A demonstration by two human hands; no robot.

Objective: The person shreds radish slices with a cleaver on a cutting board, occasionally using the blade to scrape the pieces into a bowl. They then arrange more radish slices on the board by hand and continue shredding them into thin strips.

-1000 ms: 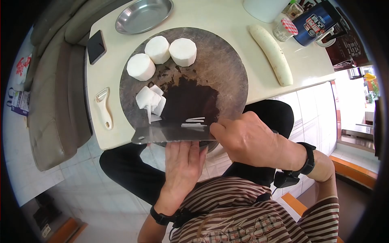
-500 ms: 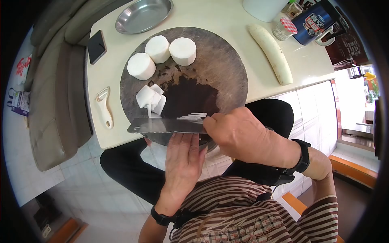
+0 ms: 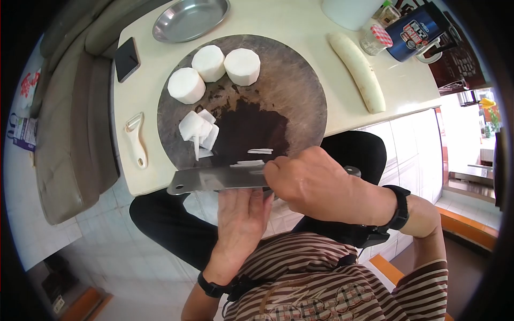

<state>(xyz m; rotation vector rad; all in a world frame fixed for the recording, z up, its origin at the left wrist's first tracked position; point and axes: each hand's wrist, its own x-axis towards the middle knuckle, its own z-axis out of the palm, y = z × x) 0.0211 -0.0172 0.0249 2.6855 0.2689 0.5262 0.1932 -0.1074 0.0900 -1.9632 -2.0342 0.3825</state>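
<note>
My right hand (image 3: 316,184) grips the handle of a steel cleaver (image 3: 217,178) held flat across the near edge of the round dark cutting board (image 3: 289,91). My left hand (image 3: 241,219) lies under the blade with its fingertips hidden, so what it holds cannot be seen. Thin white radish strips (image 3: 259,151) lie on the board just beyond the blade. A small pile of radish slices (image 3: 199,129) sits to the left. Three peeled radish chunks (image 3: 209,63) stand at the far side of the board.
A whole peeled radish (image 3: 358,69) lies on the counter to the right, near a glass jar (image 3: 376,38) and a dark mug (image 3: 417,29). A peeler (image 3: 135,139), a phone (image 3: 127,59) and a steel dish (image 3: 190,20) are on the left.
The cleaver and my right hand have shifted slightly to the left and back toward me. One radish strip now lies free on the board beyond the blade.
</note>
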